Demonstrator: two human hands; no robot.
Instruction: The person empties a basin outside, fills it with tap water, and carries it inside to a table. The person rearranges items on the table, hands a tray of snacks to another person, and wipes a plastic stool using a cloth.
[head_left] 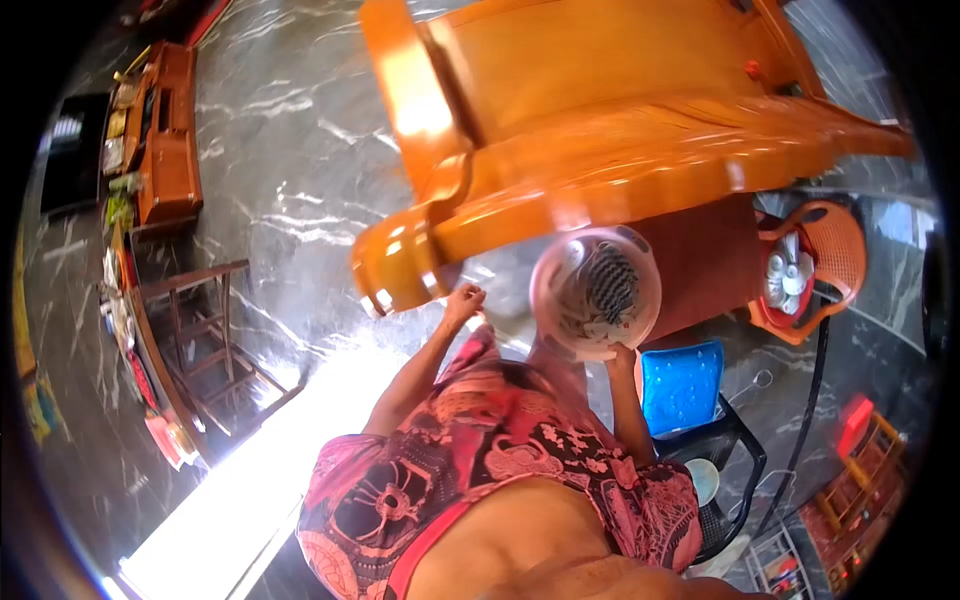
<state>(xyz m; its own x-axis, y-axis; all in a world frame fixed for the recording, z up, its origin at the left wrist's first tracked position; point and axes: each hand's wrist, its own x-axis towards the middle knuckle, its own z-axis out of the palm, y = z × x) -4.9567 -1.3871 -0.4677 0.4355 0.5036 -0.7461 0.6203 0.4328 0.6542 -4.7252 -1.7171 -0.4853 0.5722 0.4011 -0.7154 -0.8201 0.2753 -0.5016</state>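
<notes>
My right hand [622,358] grips the near rim of a round, pinkish, translucent plastic bucket [546,318]. Inside the bucket lies a bundled black-and-grey patterned cloth [612,280], along with pale things too blurred to name. Held out to the left, my left hand [465,303] has its fingers curled in, and no object shows in it. It is close to the rounded end of a large polished orange-brown wooden bench [600,215], apart from the bucket.
An orange plastic chair [835,250] at right holds a red container of pale dishes. Nearer stands a black chair [735,455] with a blue container [682,388]. To the left are a dark wooden frame [225,345] and a cabinet [170,150]. Marble-patterned floor [290,130] runs between.
</notes>
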